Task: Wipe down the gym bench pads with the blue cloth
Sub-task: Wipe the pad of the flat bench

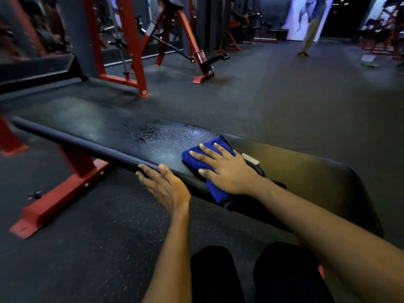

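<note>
My R hand (225, 169) presses flat, fingers straight, on blue cloth (196, 157) mid bench pad (98, 127), by its near edge. L hand (164, 186) rests on that edge, fingers relaxed. I can't read the white tag (251, 159).

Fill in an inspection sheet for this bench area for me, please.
Surface: black bench pad on a red frame; a wet, beaded patch sits mid-pad.
Job's things: blue cloth, folded, lying on the pad at the edge of the wet patch, with one end hanging over the near edge.
Clutter: a small white tag on the pad beside the cloth.
Grippers: right hand pressing flat on the cloth, fingers spread; left hand resting on the pad's near edge, holding nothing.
Cables: nothing seen.
Surroundings: dark floor, red racks behind the bench, and a person standing far back.
</note>
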The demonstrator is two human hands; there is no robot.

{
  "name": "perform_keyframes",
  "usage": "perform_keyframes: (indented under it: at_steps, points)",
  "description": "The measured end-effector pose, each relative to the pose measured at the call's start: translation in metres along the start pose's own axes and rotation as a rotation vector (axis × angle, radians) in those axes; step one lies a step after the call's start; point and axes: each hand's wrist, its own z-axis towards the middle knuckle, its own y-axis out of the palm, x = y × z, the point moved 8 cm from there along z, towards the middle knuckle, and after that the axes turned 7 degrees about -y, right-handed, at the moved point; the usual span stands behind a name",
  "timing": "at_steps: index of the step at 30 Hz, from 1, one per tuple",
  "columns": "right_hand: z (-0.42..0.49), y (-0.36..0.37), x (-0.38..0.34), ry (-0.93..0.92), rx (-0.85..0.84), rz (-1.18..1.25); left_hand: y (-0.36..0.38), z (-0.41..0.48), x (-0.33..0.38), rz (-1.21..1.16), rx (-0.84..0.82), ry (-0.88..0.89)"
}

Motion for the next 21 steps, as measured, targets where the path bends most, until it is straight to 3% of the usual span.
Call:
perform_keyframes:
  at_steps: [7,13,17,21]
  points:
    - [-0.066,0.001,0.001,-0.251,-0.067,-0.076,-0.021,0.004,-0.005,-0.026,-0.111,-0.018]
    - [0.017,0.008,-0.034,-0.261,-0.001,-0.080,-0.038,0.010,-0.006,-0.053,-0.114,-0.047]
    - [0.075,0.009,-0.056,-0.291,-0.061,0.004,-0.045,0.016,-0.011,-0.090,-0.153,-0.131]
    - [0.039,0.009,-0.040,-0.370,-0.064,-0.004,-0.043,0.012,-0.012,-0.062,-0.185,-0.194]
